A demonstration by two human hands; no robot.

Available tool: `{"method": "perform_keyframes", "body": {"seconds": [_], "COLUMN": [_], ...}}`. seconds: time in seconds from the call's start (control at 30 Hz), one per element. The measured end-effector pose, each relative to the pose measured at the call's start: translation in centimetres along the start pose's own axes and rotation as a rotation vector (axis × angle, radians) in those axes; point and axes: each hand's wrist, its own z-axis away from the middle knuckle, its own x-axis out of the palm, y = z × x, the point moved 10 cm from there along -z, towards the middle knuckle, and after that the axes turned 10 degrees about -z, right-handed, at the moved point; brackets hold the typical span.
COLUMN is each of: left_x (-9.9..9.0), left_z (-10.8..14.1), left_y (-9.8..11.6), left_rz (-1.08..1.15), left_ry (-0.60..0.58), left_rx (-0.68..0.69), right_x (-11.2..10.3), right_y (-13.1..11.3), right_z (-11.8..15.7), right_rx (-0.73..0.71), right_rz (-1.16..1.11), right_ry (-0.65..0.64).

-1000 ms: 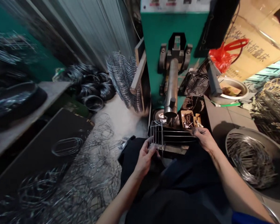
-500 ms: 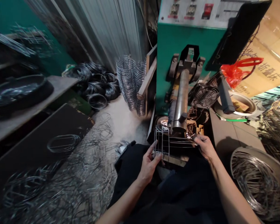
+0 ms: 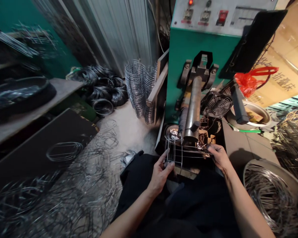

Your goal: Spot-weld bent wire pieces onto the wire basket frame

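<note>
A wire frame [image 3: 181, 155] of thin metal rods spans between my two hands, just under the end of the machine's steel cylinder [image 3: 194, 109]. My left hand [image 3: 161, 172] grips its left end, thumb and forefinger on the rods. At the other end my right hand [image 3: 218, 156] pinches the long rods near their tips. The cylinder juts toward me from the green machine [image 3: 183, 46]. Some fingertips of both hands are hidden behind the wires or in shadow.
Tall stacks of wire rings [image 3: 136, 89] stand left of the machine. A bowl of bent wire pieces [image 3: 268, 195] is at the lower right. Loose wire loops [image 3: 89, 185] cover the floor on the left. A black panel [image 3: 259, 39] juts out at the upper right.
A red lamp now shows lit on the machine's panel. The view has shifted slightly, and the wire frame's left end is turned a little. Both hands keep their hold.
</note>
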Motion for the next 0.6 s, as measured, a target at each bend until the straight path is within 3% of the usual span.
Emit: {"method": "perform_keyframes", "body": {"seconds": [0.23,0.4,0.47,0.6], "left_x": [0.2,0.4,0.3,-0.2], "left_z": [-0.1,0.1,0.2,0.3], "left_y": [0.1,0.4,0.4,0.2], "left_rz": [-0.019,-0.004,-0.001,0.003], "left_ry": [-0.022,-0.028,-0.012,0.034], "left_rx": [-0.022,-0.016,-0.007,-0.008], "right_x": [-0.2,-1.3,-0.5,1.9], "right_y": [0.2,-2.2,-2.8,-3.3], "right_z": [-0.1,3.0,4.7,6.0], "right_rx": [0.014,-0.273,-0.345,-0.368], "right_rz": [-0.057,-0.008,0.033,0.071], "right_ry": [0.016,0.295,0.319,0.243]}}
